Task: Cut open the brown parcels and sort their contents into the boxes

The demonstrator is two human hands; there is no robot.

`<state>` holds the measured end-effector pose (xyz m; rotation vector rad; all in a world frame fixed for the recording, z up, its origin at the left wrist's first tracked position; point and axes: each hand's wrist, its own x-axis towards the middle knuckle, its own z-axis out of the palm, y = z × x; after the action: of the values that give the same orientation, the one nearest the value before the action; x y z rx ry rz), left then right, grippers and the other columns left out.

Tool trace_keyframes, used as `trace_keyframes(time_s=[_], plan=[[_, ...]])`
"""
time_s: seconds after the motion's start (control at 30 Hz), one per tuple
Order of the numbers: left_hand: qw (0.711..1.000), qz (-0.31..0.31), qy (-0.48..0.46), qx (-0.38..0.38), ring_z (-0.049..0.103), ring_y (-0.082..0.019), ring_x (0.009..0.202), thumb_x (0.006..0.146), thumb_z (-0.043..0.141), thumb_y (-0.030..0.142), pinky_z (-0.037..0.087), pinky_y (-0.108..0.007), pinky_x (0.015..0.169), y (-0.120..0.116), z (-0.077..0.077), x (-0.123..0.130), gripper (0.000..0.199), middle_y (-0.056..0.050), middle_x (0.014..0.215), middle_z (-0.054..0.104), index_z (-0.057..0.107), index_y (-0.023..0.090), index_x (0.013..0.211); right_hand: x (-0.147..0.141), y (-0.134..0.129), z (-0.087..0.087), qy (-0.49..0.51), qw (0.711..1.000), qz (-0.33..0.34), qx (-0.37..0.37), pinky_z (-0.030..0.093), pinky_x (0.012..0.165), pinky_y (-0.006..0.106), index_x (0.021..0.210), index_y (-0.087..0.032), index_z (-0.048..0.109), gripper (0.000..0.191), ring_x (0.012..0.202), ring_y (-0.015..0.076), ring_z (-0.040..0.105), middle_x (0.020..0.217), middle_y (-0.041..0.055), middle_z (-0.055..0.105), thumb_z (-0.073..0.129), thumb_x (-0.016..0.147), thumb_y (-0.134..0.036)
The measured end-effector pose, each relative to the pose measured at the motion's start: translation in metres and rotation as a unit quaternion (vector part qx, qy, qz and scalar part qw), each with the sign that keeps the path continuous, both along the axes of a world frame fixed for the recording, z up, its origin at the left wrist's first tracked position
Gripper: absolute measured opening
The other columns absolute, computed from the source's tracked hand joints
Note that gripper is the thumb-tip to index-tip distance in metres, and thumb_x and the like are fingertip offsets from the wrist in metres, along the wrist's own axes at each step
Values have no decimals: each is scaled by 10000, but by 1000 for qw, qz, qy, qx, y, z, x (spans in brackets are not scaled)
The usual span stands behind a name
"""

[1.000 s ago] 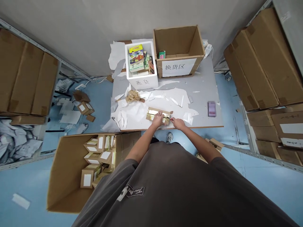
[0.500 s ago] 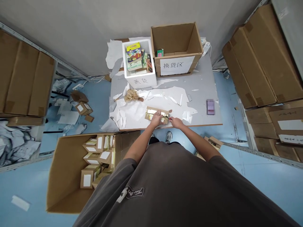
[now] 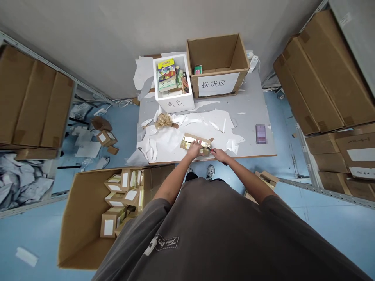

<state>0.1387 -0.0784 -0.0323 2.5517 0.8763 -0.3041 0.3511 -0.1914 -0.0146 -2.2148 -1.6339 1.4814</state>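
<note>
A small cardboard box [image 3: 186, 141] sealed with shiny tape lies near the front edge of the table. My left hand [image 3: 194, 149] holds it from above, fingers over its top. In my right hand [image 3: 219, 154] is a utility knife [image 3: 209, 149] with a red and black handle, its front end over the right part of the box. Whether the blade touches the tape is too small to tell. The dark rear end of the handle sticks out below my right hand.
Behind stand a white foam box [image 3: 175, 104] of packaged goods and a large open carton [image 3: 218, 93] with a paper label. Torn paper [image 3: 166, 138], crumpled brown wrapping [image 3: 163, 121] and a blurred purple item [image 3: 261, 134] lie on the table. A big carton [image 3: 84, 218] of parcels stands at the lower left.
The knife has turned a little in my right hand, so its dark rear end now shows below the hand. My left hand stays on the box. The whole view has shifted slightly.
</note>
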Motion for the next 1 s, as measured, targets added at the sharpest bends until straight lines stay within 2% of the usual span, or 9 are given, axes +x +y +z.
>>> trace_keyframes(time_s=[0.1, 0.27, 0.53, 0.67, 0.8, 0.9, 1.0], plan=[[1000, -6, -4, -5, 380, -427, 1630, 733, 977, 354, 269, -569, 1351, 3, -4, 0, 508, -195, 1643, 567, 785, 172, 1166, 2, -8, -4, 56, 998, -24, -11, 463, 663, 294, 1134, -183, 663, 305, 568, 191, 636, 851, 53, 750, 455, 1149, -406], [1000, 13, -23, -7, 362, -425, 1643, 708, 986, 314, 253, -573, 1360, 0, -7, -2, 605, -216, 1645, 559, 729, 160, 1233, 0, -22, -13, 103, 992, -68, 9, 459, 677, 282, 1048, -205, 621, 256, 533, 187, 590, 616, -32, 617, 446, 1140, -368], [995, 49, -83, -6, 379, -419, 1636, 668, 1004, 233, 312, -594, 1332, -6, -3, -5, 582, -209, 1655, 549, 676, 203, 1149, -26, -45, -19, 150, 976, -158, 21, 439, 588, 262, 961, -253, 518, 238, 498, 168, 569, 639, -52, 592, 464, 1129, -413], [993, 56, -102, -22, 369, -435, 1637, 682, 1016, 319, 321, -619, 1326, -5, -2, -6, 533, -200, 1628, 579, 692, 213, 1091, -33, -54, -24, 175, 970, -167, 2, 414, 526, 250, 904, -265, 452, 276, 445, 151, 542, 597, -73, 555, 472, 1132, -419], [987, 78, -134, -43, 360, -430, 1641, 811, 921, 449, 289, -635, 1347, -2, -1, -9, 376, -186, 1605, 605, 727, 204, 1021, -27, -62, -26, 201, 969, -146, -9, 411, 504, 244, 885, -265, 452, 274, 419, 144, 520, 566, -79, 552, 501, 1117, -403], [981, 79, -165, -68, 480, -338, 1582, 980, 728, 392, 300, -561, 1369, 4, 0, -10, 177, -135, 1466, 719, 745, 221, 1023, -21, -66, -23, 210, 965, -157, -8, 422, 508, 243, 878, -268, 442, 280, 423, 146, 516, 554, -80, 546, 499, 1111, -412], [982, 95, -147, -67, 483, -319, 1582, 991, 711, 336, 354, -528, 1348, 10, 1, -5, 207, -123, 1489, 707, 742, 224, 1163, -16, -68, -18, 197, 962, -187, 6, 423, 517, 240, 879, -270, 425, 281, 437, 146, 521, 559, -79, 543, 479, 1113, -416]])
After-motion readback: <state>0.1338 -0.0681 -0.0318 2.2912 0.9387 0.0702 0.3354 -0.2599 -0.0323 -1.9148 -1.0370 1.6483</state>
